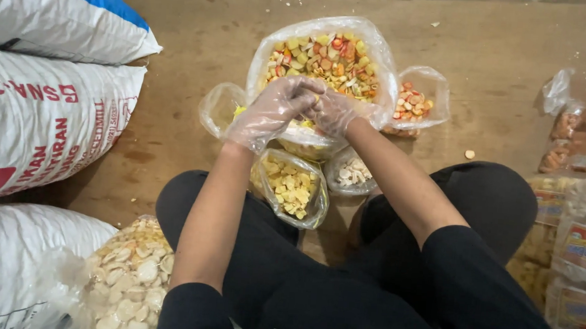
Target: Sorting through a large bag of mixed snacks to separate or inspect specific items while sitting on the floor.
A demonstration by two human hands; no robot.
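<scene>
Both gloved hands, left hand (274,108) and right hand (334,112), pinched shut together on a small yellow-cracker bag (306,139), just below the big mixed-cracker bag (323,58).

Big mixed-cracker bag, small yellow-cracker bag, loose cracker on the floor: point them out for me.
Big mixed-cracker bag (328,57), head view, on the crackers inside.
Small yellow-cracker bag (291,188), head view, on the yellow pieces.
Loose cracker (470,154), head view, its middle.

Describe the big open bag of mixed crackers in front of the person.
The big bag is clear thin plastic, standing open on the brown floor, its rim rolled wide. It is filled with small yellow, orange and reddish cracker pieces. Both gloved hands, left hand and right hand, meet at its near edge. Smaller bags crowd around it.
</scene>
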